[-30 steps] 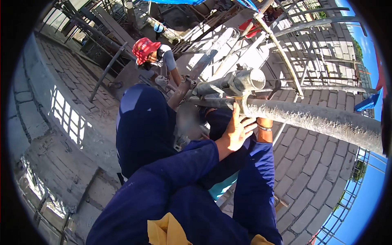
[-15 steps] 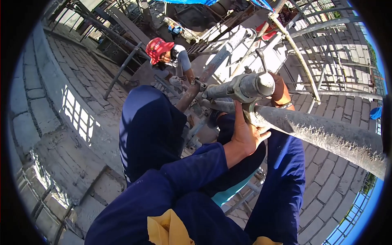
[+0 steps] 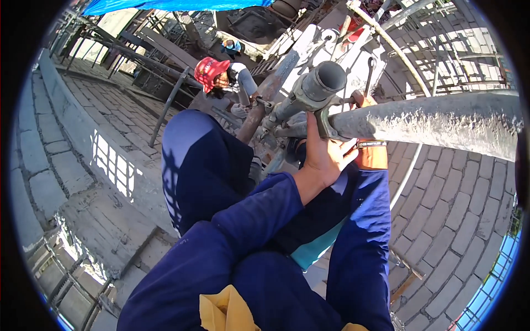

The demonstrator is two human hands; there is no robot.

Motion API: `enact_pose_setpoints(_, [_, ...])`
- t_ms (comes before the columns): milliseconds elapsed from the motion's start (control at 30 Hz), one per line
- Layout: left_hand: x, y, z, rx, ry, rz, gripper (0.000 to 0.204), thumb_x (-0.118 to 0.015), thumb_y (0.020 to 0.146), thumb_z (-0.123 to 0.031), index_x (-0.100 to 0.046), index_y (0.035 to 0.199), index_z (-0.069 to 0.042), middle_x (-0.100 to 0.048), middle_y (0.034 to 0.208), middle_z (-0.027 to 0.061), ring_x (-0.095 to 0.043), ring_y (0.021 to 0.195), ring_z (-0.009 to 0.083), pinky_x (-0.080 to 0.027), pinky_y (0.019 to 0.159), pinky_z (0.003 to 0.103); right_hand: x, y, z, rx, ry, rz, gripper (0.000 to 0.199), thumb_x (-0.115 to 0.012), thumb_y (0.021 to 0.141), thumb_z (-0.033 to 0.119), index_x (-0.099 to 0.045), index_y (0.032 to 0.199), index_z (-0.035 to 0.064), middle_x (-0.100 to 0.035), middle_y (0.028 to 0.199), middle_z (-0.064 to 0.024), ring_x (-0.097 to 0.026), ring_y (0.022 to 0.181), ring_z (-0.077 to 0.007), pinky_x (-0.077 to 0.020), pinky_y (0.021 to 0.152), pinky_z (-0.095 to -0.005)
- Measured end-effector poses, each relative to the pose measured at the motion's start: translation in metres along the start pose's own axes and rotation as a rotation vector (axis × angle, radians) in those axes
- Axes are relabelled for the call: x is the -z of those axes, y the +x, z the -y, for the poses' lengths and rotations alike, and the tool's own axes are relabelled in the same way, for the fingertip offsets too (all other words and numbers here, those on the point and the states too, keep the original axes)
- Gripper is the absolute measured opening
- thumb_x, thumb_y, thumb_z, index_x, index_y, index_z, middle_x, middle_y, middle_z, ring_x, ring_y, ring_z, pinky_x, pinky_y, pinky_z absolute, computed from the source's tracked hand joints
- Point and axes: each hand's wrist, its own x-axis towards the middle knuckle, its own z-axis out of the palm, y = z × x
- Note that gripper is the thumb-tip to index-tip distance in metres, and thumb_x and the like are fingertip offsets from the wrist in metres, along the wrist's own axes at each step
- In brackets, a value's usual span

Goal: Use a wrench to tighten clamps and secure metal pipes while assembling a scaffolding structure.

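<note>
Looking down past our bent knee (image 3: 193, 149), we have both arms reaching toward a metal clamp (image 3: 327, 126) where two grey pipes meet. The short pipe (image 3: 317, 88) tilts with its open end toward us, and the long pipe (image 3: 436, 118) runs from the clamp out to the right. Our left hand (image 3: 322, 163) is spread against the clamp from below: one digit stands up along its side, while the others fan out beneath the end of the long pipe. It seems placed like this to bear some weight and keep the joint from slipping, though how hard it presses we cannot tell.

Our right hand (image 3: 364, 100) is behind the long pipe, with only a little of it showing above and the banded wrist below. Probably it sits there to work the clamp's far side; whether it is pinching anything, we cannot tell. Just above it stands a slim tool (image 3: 370, 76), apparently a spanner.

Beyond the knee, a co-worker in a red hat (image 3: 211, 73) bends near another clamp (image 3: 264, 103), a gloved hand (image 3: 239, 111) beside the slanting pole (image 3: 253, 122). Brickwork (image 3: 441, 204) lies below on the right, and a blue sheet (image 3: 176, 5) hangs at the top.
</note>
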Motion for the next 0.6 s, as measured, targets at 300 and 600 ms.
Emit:
enact_pose_setpoints(300, [0.011,-0.029,-0.031,-0.019,0.904,-0.341,0.068,-0.037,0.083,-0.060,-0.038,0.121,-0.004,-0.049,0.117,0.0108,-0.048,0.102,0.0207,-0.032,0.087,0.039,-0.008,-0.020,0.062,-0.268,1.055,-0.210,0.025,-0.054,0.085,0.016,-0.049,0.107,0.0047,-0.056,0.099,-0.0077,-0.054,0.087,-0.0206,-0.0456,0.077,-0.0346])
enact_pose_setpoints(600, [-0.064,-0.043,-0.045,-1.583,2.184,0.196,0.085,-0.075,0.056,-0.040,-0.035,0.120,-0.001,-0.040,0.114,0.0167,-0.038,0.110,0.0326,-0.026,0.094,0.047,-0.006,-0.020,0.025,-0.344,1.066,-0.124,0.033,-0.052,0.085,0.016,-0.046,0.115,0.0049,-0.055,0.106,-0.0080,-0.053,0.098,-0.0228,-0.0445,0.083,-0.0358])
